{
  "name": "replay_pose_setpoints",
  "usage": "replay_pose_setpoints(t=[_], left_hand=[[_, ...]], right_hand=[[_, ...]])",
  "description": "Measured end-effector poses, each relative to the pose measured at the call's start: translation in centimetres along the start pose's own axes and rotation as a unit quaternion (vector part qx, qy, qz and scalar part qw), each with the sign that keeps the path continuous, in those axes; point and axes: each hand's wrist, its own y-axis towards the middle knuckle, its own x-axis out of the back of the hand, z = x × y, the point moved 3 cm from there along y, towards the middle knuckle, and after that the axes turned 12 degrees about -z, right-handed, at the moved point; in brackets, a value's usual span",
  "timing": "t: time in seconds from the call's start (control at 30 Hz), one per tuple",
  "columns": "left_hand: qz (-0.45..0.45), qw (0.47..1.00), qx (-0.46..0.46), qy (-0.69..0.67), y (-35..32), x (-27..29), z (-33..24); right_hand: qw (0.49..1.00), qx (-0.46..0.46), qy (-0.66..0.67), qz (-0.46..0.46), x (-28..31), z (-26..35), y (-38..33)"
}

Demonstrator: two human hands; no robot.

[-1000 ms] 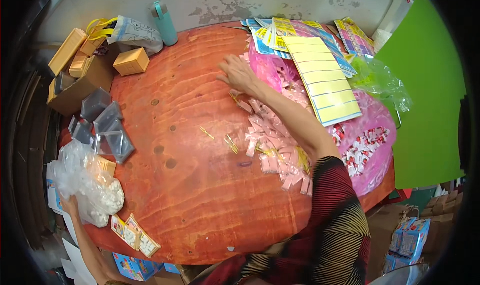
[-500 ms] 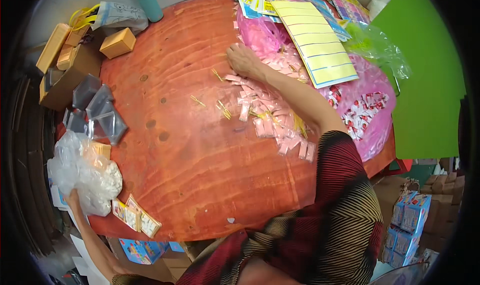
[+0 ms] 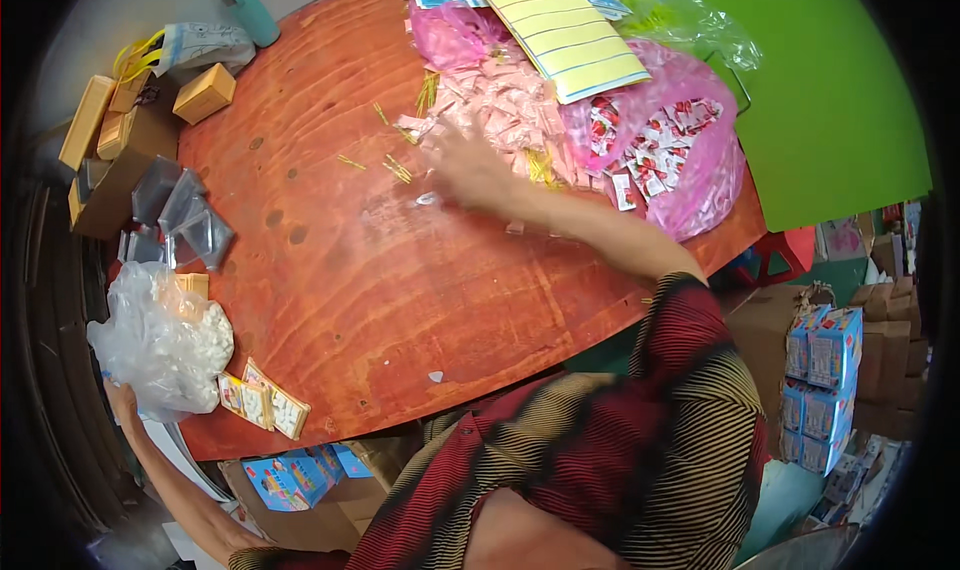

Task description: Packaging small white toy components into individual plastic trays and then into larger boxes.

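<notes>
My right hand point(image 3: 468, 165), smeared by motion, is above the table at the near left edge of a pile of small pink packets point(image 3: 515, 100). Its fingers look spread, with nothing seen in them. Short gold twist ties point(image 3: 397, 169) lie loose left of it, and bundles of them rest on the pile. A pink plastic bag point(image 3: 725, 205) right of the pile holds red and white sachets point(image 3: 660, 150). At the far left, my left hand point(image 3: 122, 405) is beside a clear plastic bag point(image 3: 140, 315) of small white pieces; its fingers are mostly hidden.
Printed cards point(image 3: 262, 402) lie near the front left edge. Clear trays point(image 3: 190, 220), a cardboard box point(image 3: 120, 175), an orange block point(image 3: 205, 93) and a teal bottle point(image 3: 250, 12) line the left side. A yellow striped sheet point(image 3: 560, 35) overlaps the pile; a green panel point(image 3: 840, 100) stands right.
The head view has shifted. My right hand has come nearer from the pile's far left side. The pink packets that lay scattered nearer me are now heaped farther back. My left hand stays beside the clear bag.
</notes>
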Motion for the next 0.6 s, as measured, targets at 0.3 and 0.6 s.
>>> replay_pose_setpoints(t=[0.3,0.6], left_hand=[[-0.11,0.923,0.053,0.366,-6.0,5.1,-16.5],[-0.018,0.974,-0.166,-0.153,-9.0,-2.8,-36.2]], right_hand=[[0.992,0.04,0.083,-0.092,-3.4,1.7,-0.2],[0.993,0.078,-0.013,-0.089,-1.5,-3.6,-2.9]])
